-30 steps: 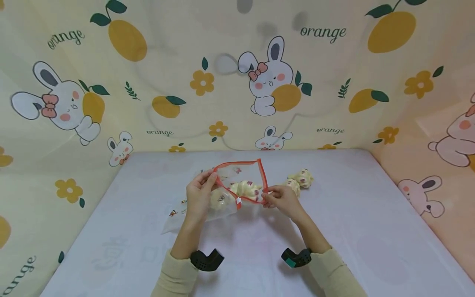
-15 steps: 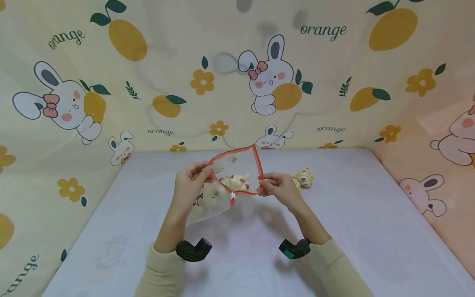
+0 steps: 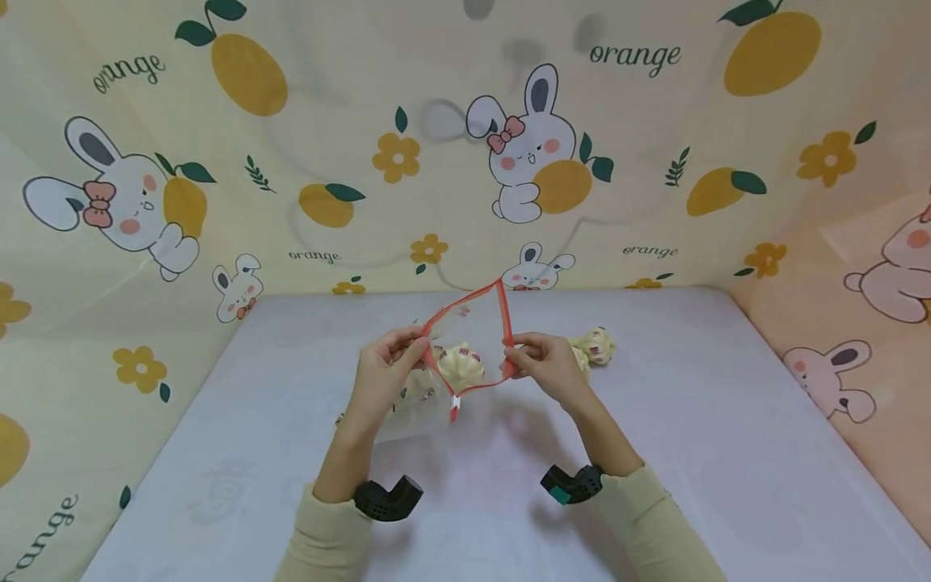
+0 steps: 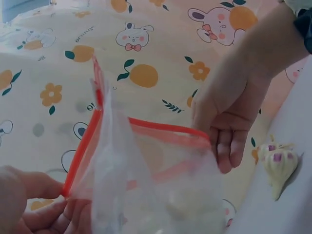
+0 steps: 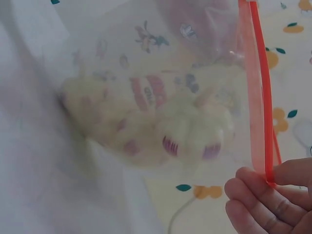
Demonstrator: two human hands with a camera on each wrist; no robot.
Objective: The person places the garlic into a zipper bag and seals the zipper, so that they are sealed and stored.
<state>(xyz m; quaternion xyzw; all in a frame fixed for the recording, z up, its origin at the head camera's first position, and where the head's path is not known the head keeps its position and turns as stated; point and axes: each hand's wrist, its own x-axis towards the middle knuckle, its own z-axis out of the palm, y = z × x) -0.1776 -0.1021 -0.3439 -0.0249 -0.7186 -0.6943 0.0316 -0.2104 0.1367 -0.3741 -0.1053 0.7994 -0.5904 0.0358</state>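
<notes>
A clear zip bag (image 3: 407, 424) with a red-edged mouth is held up between both hands above the table. My left hand (image 3: 385, 368) pinches the left side of its red rim. On the opposite side, my right hand (image 3: 551, 368) pinches the rim between thumb and fingers. The mouth is spread into a diamond, with a red and white slider hanging at its lower corner. Inside sit several cream garlic bulbs with purple marks, the nearest garlic bulb (image 3: 461, 368) showing through the mouth. In the right wrist view, garlic (image 5: 192, 131) shows blurred through the printed plastic.
Behind my right hand, loose garlic bulbs (image 3: 600, 346) lie on the white-covered table (image 3: 676, 404), one partly hidden by the hand. A cloth backdrop (image 3: 451, 218) printed with rabbits and oranges rises at the table's back and sides.
Both hands have lifted the bag slightly, and its top corner now stands higher. The mouth has gone from a wide shape to a diamond. My left hand shifted left, then back right.
</notes>
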